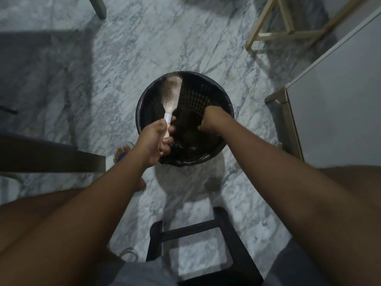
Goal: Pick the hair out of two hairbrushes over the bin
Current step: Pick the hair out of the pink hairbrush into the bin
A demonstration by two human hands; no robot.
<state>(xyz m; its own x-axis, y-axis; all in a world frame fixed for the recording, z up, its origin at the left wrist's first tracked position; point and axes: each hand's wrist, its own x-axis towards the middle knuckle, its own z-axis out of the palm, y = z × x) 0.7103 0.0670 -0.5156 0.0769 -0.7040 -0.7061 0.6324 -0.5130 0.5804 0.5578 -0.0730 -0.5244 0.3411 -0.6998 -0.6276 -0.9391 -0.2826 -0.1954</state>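
A round black mesh bin [214, 87] with a black liner stands on the marble floor in front of me. My left hand [155, 139] grips the handle of a white-and-pink hairbrush [172, 93], held over the bin's left side with its bristles up. A mat of brownish hair lies across the bristles. My right hand [213, 120] reaches down inside the bin at its right side, fingers curled downward. Whether it holds any hair is hidden in the dark. Only one hairbrush shows.
A black stool frame [206, 230] stands between my knees. A white cabinet [334, 104] is at the right, a wooden frame [288, 27] at the back right, a dark bench edge [51, 155] at the left. My foot [121, 153] rests left of the bin.
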